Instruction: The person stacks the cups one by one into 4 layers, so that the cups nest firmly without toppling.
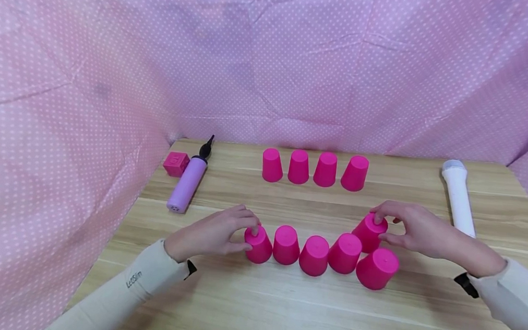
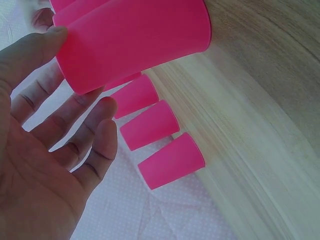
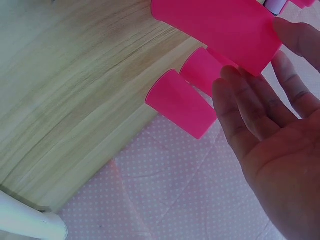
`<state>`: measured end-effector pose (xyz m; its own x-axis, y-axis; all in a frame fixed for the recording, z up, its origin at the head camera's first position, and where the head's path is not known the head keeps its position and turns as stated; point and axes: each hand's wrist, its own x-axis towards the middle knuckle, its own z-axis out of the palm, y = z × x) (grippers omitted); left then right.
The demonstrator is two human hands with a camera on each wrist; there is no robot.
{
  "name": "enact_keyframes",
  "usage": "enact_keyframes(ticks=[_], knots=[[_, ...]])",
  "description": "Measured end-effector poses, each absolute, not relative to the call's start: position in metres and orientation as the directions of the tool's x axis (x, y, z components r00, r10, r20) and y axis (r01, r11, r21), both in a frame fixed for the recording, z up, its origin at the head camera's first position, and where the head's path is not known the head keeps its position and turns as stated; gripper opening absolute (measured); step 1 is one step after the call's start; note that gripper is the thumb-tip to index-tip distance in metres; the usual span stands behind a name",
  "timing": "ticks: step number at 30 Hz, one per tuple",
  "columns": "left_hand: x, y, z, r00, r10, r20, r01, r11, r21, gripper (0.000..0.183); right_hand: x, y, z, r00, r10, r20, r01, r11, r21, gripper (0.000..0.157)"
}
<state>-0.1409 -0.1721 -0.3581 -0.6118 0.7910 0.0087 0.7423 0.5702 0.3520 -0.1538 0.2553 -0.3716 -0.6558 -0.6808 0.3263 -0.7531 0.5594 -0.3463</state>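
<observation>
1. A pink dotted cloth (image 1: 301, 58) hangs behind and beside the table.
2. The wooden table (image 1: 279, 313) bears everything else.
3. Both arms, in cream sleeves, reach inward from the near corners.
4. The left hand (image 1: 215, 231), palm turned inward, pinches the leftmost front cup (image 1: 260, 249) near its upturned base, index finger on top and thumb at the side; the remaining fingers are loosely bent and spread.
5. The right hand (image 1: 416, 230) reaches in from the right and pinches another upside-down cup (image 1: 365, 237) likewise, its gap only a cup's base wide. That cup is just behind the row's right end; whether its rim meets the table, I cannot tell.
6. A white tube (image 1: 460, 200) lies beyond the right forearm.
7. A purple pump (image 1: 188, 184) lies at left.
8. Four other front cups (image 1: 314, 256) continue the curved row; four back cups (image 1: 299, 167) stand upside down behind.
9. A pink block (image 1: 176, 164) sits beside the pump.
</observation>
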Motion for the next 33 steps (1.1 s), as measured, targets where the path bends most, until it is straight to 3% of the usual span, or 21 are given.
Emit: enact_keyframes(ticks=[9, 17, 27, 33], knots=[[-0.141, -0.173, -0.36, -0.615, 0.788, 0.012, 0.739, 0.571, 0.357, 0.03, -0.152, 0.254, -0.372, -0.685, -0.669, 0.289, -0.723, 0.576, -0.381, 0.046], [-0.142, -0.173, -0.361, -0.623, 0.781, 0.043, 0.739, 0.569, 0.361, 0.03, -0.151, 0.255, -0.371, -0.67, -0.676, 0.307, -0.739, 0.565, -0.367, 0.047], [-0.156, -0.171, -0.346, -0.645, 0.751, 0.141, 0.752, 0.591, 0.292, 0.029, -0.157, 0.251, -0.36, -0.637, -0.69, 0.344, -0.769, 0.537, -0.347, 0.045], [-0.177, -0.17, -0.328, -0.619, 0.739, 0.265, 0.783, 0.559, 0.272, 0.024, -0.164, 0.245, -0.345, -0.617, -0.694, 0.372, -0.786, 0.52, -0.334, 0.044]])
